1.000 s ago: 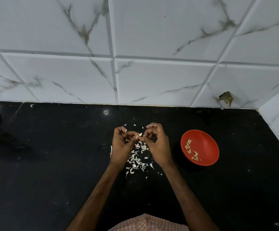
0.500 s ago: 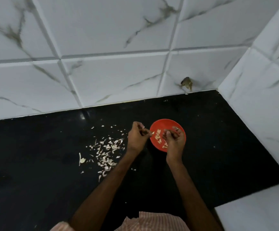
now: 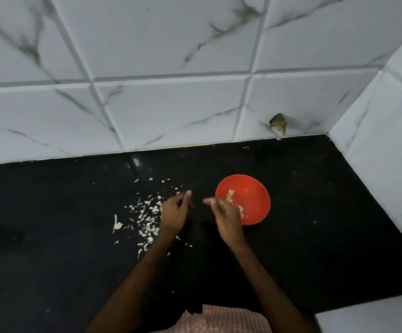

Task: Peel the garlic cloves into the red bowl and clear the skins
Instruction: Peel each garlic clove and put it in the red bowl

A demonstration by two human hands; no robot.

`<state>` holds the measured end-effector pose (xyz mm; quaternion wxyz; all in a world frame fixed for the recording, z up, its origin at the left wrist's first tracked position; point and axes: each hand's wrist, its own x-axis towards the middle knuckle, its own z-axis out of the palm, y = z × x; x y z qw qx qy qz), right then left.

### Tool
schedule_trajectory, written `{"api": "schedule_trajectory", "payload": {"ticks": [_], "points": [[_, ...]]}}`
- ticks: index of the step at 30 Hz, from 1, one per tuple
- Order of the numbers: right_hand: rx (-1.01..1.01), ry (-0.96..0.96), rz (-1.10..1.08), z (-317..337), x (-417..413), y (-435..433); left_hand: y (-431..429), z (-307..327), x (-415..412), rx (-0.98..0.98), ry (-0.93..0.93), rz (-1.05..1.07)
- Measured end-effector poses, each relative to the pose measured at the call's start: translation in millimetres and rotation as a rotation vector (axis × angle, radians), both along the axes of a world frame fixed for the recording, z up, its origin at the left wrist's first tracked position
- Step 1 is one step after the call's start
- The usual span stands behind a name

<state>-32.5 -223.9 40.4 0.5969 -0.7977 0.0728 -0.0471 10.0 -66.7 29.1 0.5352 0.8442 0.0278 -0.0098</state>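
The red bowl point(image 3: 255, 188) stands on the black counter with several peeled garlic cloves point(image 3: 230, 195) inside. Left of it lies a scatter of white garlic skins point(image 3: 147, 212). My left hand point(image 3: 174, 211) hovers at the right edge of the skins, with its fingers curled and thumb raised; motion blur hides whether it holds anything. My right hand point(image 3: 225, 213) is at the bowl's left rim and covers part of it. Its fingers reach left toward the other hand, and I see nothing in them. A gap separates the two hands.
The black counter point(image 3: 315, 236) meets white marble-pattern wall tiles at the back and on the right, forming a corner. A small brown chip point(image 3: 278, 123) marks the back wall near that corner. A white surface point(image 3: 375, 313) borders the counter's front right.
One second ago both hands worked a clove above the skins, then moved over the bowl. Now they have drawn back left of the bowl and come apart.
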Motion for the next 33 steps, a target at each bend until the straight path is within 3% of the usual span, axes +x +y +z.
{"api": "schedule_trajectory", "payload": {"ticks": [5, 9, 12, 17, 24, 33], "points": [[-0.348, 0.227, 0.532, -61.8, 0.9, 73.4, 96.3, -39.5, -58.7, 0.423, -0.079, -0.055], [-0.532, 0.068, 0.715, -83.3, -0.6, 110.3, 135.6, -64.3, -107.6, 0.661, -0.120, -0.119], [-0.601, -0.116, 0.803, -92.2, -9.2, 125.7, 143.5, -74.7, -119.0, 0.616, -0.119, -0.104], [-0.618, -0.249, 0.670, -94.9, -9.8, 122.0, 146.0, -74.1, -102.9, 0.465, -0.051, -0.055], [-0.513, -0.075, 0.372, -80.5, 4.6, 111.4, 155.7, -64.5, -77.0, 0.022, 0.092, 0.213], [-0.664, -0.064, 0.258, -55.1, 22.7, 125.0, 166.1, -37.3, -36.3, -0.022, 0.091, 0.228]]}}
